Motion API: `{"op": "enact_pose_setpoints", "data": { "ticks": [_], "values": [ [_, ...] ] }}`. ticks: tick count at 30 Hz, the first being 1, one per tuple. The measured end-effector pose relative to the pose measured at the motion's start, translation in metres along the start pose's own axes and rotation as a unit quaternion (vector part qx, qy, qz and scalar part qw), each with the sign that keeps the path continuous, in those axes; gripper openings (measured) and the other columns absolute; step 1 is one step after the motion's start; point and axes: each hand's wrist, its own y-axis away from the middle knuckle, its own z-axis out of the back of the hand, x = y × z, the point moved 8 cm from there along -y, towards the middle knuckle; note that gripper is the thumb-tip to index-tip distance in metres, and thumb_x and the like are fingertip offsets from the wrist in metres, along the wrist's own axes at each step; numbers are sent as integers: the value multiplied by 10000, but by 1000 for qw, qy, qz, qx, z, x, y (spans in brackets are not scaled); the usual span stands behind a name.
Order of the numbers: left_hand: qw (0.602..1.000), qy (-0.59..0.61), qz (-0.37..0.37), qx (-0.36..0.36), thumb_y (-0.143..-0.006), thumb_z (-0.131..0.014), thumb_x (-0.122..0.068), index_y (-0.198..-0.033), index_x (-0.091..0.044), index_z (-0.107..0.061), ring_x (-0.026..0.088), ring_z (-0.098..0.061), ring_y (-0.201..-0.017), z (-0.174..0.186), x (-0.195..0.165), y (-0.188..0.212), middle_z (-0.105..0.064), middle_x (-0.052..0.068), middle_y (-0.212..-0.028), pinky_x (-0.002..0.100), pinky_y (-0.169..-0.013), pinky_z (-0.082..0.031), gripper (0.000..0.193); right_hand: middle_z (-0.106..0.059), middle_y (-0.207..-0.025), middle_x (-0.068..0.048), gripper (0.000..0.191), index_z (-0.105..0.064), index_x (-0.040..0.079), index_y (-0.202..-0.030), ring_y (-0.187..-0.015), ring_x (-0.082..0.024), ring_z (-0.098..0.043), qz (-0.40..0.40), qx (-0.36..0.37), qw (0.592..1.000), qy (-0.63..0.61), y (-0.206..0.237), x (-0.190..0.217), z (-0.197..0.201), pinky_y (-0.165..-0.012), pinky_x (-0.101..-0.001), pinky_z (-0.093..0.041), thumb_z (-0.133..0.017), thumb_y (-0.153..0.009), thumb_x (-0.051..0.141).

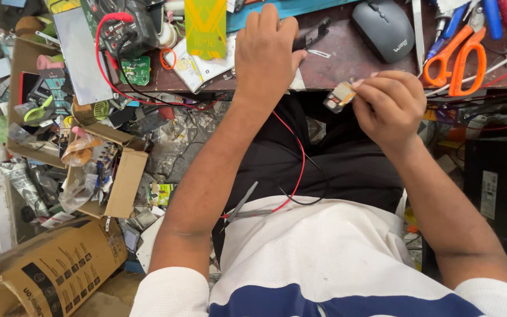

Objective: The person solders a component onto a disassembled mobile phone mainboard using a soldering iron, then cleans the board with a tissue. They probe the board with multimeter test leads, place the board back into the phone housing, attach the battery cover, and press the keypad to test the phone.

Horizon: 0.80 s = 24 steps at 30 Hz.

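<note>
My left hand [267,50] rests on the brown workbench [347,61], fingers curled over a small black part [309,36] at the bench edge. My right hand [389,104] hovers just off the bench edge and pinches a small tan and white component [339,97] between fingertips. A red wire and a black wire [300,170] run down from under my left hand across my lap to a pair of grey tweezers [243,206] lying on my white shirt.
A grey computer mouse [382,29] and orange-handled scissors [462,58] lie on the bench to the right. A black meter with red lead [118,32] and a green circuit board [135,69] sit left. Open cardboard boxes [121,182] of clutter stand on the floor at left.
</note>
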Motion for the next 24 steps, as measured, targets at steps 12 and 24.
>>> {"op": "enact_pose_setpoints", "data": {
  "ticks": [12,24],
  "values": [
    [691,603,341,207,-990,-629,-106,-1141,-47,-583,92,-687,-616,4,-8,95,-740,67,-853,225,-524,-513,168,-671,-1033,-74,58,-697,-59,-1065,-898,-101,-644,-413,114,797,-425,55,-23,2,-835,-227,-525,-716,-1014,-38],
    [611,647,361,279,-921,-673,54,-1383,28,-597,130,-762,-790,3,-45,161,-757,104,-984,259,-691,-638,469,-677,-1050,-111,43,-682,-83,-998,-868,-109,-647,-471,161,695,-519,85,33,-14,-778,-219,-534,-692,-957,-76]
  ]
}}
